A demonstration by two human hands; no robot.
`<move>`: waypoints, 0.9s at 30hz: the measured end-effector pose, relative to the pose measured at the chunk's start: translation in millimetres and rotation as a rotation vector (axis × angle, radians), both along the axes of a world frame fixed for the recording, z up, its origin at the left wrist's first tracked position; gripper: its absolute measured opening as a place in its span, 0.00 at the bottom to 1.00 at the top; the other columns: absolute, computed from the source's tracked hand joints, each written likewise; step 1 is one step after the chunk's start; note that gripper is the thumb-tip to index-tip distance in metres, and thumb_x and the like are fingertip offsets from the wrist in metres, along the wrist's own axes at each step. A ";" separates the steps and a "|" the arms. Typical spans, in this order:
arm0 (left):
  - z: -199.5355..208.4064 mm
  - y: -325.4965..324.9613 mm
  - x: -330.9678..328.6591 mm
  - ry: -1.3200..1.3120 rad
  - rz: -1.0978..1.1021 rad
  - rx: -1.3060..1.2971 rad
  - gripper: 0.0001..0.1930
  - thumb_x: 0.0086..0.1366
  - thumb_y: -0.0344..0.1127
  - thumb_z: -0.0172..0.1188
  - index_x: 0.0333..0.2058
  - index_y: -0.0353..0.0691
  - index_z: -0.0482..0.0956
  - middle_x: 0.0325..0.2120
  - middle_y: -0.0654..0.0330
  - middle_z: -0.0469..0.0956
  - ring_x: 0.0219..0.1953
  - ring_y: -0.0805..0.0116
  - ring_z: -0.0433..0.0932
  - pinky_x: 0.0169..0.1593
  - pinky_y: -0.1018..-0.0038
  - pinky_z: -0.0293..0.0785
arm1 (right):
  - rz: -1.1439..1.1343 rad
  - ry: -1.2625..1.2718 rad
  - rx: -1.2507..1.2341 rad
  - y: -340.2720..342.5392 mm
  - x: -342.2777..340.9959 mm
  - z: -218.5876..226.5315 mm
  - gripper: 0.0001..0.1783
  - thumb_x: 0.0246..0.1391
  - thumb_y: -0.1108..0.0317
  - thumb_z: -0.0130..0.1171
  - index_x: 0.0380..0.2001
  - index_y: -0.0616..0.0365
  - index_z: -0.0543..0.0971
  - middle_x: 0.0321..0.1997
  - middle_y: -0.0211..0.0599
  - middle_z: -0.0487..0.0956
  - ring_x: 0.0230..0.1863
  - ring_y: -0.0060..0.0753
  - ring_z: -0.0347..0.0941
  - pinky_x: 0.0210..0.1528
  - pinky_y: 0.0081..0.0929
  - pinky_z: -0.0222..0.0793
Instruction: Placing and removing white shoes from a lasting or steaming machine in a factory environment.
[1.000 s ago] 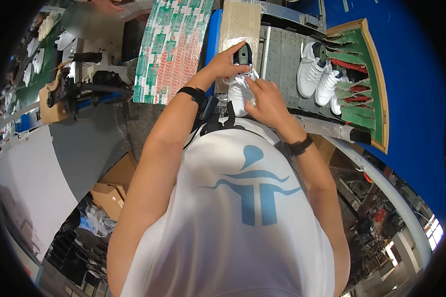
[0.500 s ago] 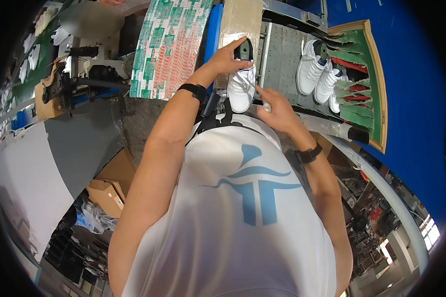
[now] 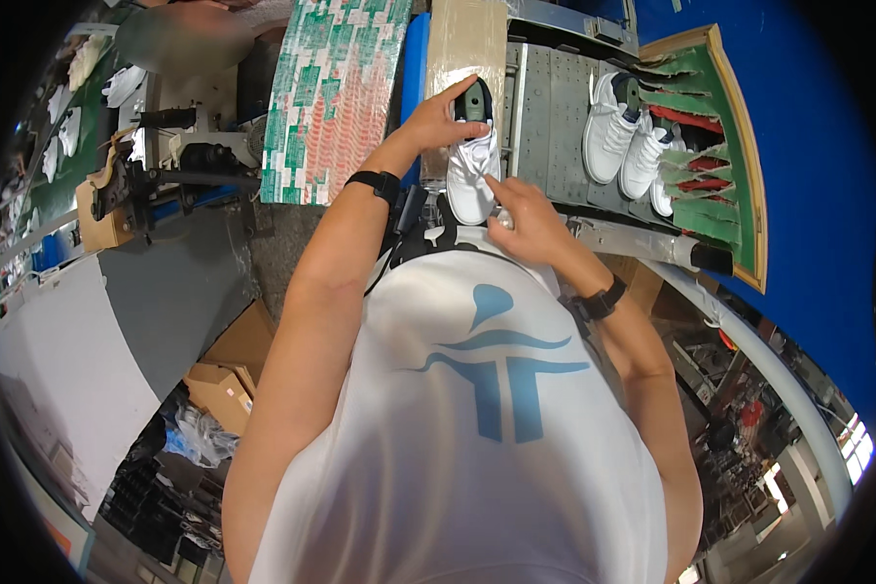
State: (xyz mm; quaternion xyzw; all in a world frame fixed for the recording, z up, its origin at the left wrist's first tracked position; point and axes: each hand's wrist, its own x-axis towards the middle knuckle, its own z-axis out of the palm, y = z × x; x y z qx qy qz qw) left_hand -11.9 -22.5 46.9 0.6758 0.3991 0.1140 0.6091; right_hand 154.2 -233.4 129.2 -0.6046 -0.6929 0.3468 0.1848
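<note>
Item 1: white sneaker, laced, toe pointing toward the person's chest, heel end up by the grey perforated bench top. Held above the bench edge, just in front of the person's torso. Dark insert shows in the heel opening.

L hand: grasping the sneaker at heel/collar, fingers wrapped over the top, index finger stretched along the opening. Black band on L wrist.

R hand: at the sneaker's right side near the toe; index fingertip touches the upper, other fingers loosely curled. Not clamped round the shoe; whether it pinches a lace or anything small, can't tell. Black watch on R wrist.

Item 2: two more white sneakers, side by side on the bench, right of the held shoe, well apart from both hands.

Item 3: wooden-framed green tray w/ red and green strips, just beside the pair, further right.

Item 4: green/red patterned sheet, left of L hand, lying flat.

Item 5: brown cardboard panel, beyond the held sneaker.

Item 6: black machine w/ arm, far left, on a bench.

Item 7: cardboard boxes on floor, lower left.
</note>
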 end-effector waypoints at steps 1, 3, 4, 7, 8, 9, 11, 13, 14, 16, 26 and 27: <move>-1.9 1.9 1.4 0.009 -0.005 0.022 0.54 0.54 0.45 0.84 0.77 0.50 0.63 0.65 0.49 0.78 0.65 0.59 0.79 0.67 0.69 0.72 | -0.012 0.031 0.000 2.1 2.3 -1.8 0.37 0.53 0.61 0.61 0.65 0.70 0.75 0.44 0.54 0.79 0.47 0.58 0.76 0.54 0.48 0.70; -6.6 -1.5 -1.5 -0.031 0.001 -0.026 0.54 0.54 0.45 0.84 0.77 0.50 0.63 0.65 0.49 0.78 0.64 0.60 0.78 0.67 0.70 0.72 | -0.100 0.100 0.011 2.3 1.0 -8.7 0.36 0.53 0.62 0.61 0.64 0.70 0.76 0.43 0.54 0.79 0.47 0.58 0.76 0.55 0.49 0.70; -9.1 -0.8 -2.8 -0.070 0.013 -0.071 0.54 0.54 0.44 0.84 0.77 0.49 0.63 0.65 0.50 0.78 0.64 0.61 0.78 0.67 0.70 0.72 | -0.180 0.170 0.026 3.1 0.7 -12.2 0.36 0.52 0.62 0.62 0.64 0.70 0.76 0.43 0.53 0.79 0.47 0.57 0.76 0.55 0.49 0.70; -14.3 1.6 -2.7 -0.062 0.003 -0.045 0.54 0.55 0.43 0.84 0.77 0.49 0.62 0.64 0.51 0.79 0.63 0.64 0.79 0.66 0.70 0.73 | -0.249 0.125 0.057 -1.1 8.4 -17.5 0.35 0.52 0.63 0.61 0.63 0.70 0.77 0.43 0.53 0.78 0.46 0.57 0.77 0.55 0.50 0.70; -15.6 1.1 -3.2 -0.059 0.002 -0.033 0.54 0.55 0.42 0.84 0.77 0.49 0.62 0.63 0.51 0.80 0.62 0.65 0.79 0.65 0.71 0.74 | -0.255 0.127 0.054 -1.4 8.3 -20.6 0.35 0.52 0.63 0.61 0.63 0.70 0.77 0.43 0.53 0.78 0.46 0.57 0.77 0.55 0.50 0.70; -10.5 0.9 -0.8 -0.058 -0.009 -0.035 0.54 0.55 0.42 0.84 0.77 0.49 0.62 0.63 0.51 0.80 0.62 0.65 0.79 0.65 0.71 0.74 | -0.208 0.071 0.050 0.5 8.5 -21.8 0.35 0.52 0.63 0.62 0.63 0.70 0.77 0.42 0.52 0.78 0.46 0.56 0.76 0.54 0.49 0.69; -0.2 -0.3 3.9 -0.025 0.009 -0.163 0.54 0.55 0.43 0.84 0.77 0.49 0.62 0.62 0.52 0.81 0.60 0.66 0.80 0.64 0.71 0.75 | -0.170 0.015 0.043 2.6 8.4 -23.2 0.35 0.52 0.63 0.62 0.63 0.70 0.77 0.42 0.52 0.78 0.45 0.56 0.76 0.54 0.49 0.69; -2.5 -0.4 2.7 -0.008 0.005 -0.105 0.54 0.55 0.43 0.84 0.77 0.49 0.62 0.61 0.53 0.82 0.59 0.68 0.81 0.62 0.72 0.76 | -0.161 -0.037 0.103 6.6 2.9 -20.5 0.35 0.52 0.62 0.63 0.62 0.70 0.77 0.41 0.50 0.77 0.45 0.55 0.75 0.54 0.48 0.68; -3.6 -0.2 2.2 0.004 0.002 -0.048 0.54 0.55 0.43 0.84 0.77 0.49 0.62 0.60 0.53 0.82 0.58 0.69 0.81 0.61 0.72 0.76 | -0.163 -0.034 0.103 7.9 2.9 -22.4 0.35 0.52 0.62 0.63 0.62 0.70 0.77 0.41 0.50 0.77 0.45 0.55 0.75 0.54 0.48 0.68; -2.0 -1.6 3.2 -0.008 0.007 -0.061 0.55 0.55 0.42 0.84 0.77 0.49 0.62 0.60 0.53 0.82 0.56 0.70 0.82 0.59 0.72 0.77 | -0.153 -0.075 0.161 8.6 4.2 -28.1 0.36 0.51 0.62 0.63 0.62 0.71 0.77 0.41 0.50 0.77 0.45 0.54 0.75 0.54 0.48 0.67; -4.4 2.9 -4.0 -0.084 0.026 -0.217 0.54 0.56 0.40 0.84 0.78 0.50 0.62 0.63 0.52 0.80 0.54 0.70 0.82 0.57 0.72 0.79 | -0.119 -0.086 0.039 -2.2 3.0 0.6 0.35 0.52 0.63 0.62 0.62 0.71 0.77 0.40 0.51 0.78 0.43 0.55 0.76 0.54 0.49 0.66; -11.9 4.5 -12.2 -0.085 0.007 -0.088 0.53 0.58 0.36 0.81 0.79 0.51 0.59 0.66 0.49 0.76 0.61 0.68 0.78 0.60 0.71 0.77 | -0.119 -0.035 0.030 -2.0 1.8 2.4 0.35 0.53 0.64 0.62 0.63 0.71 0.76 0.42 0.52 0.79 0.45 0.55 0.76 0.55 0.48 0.68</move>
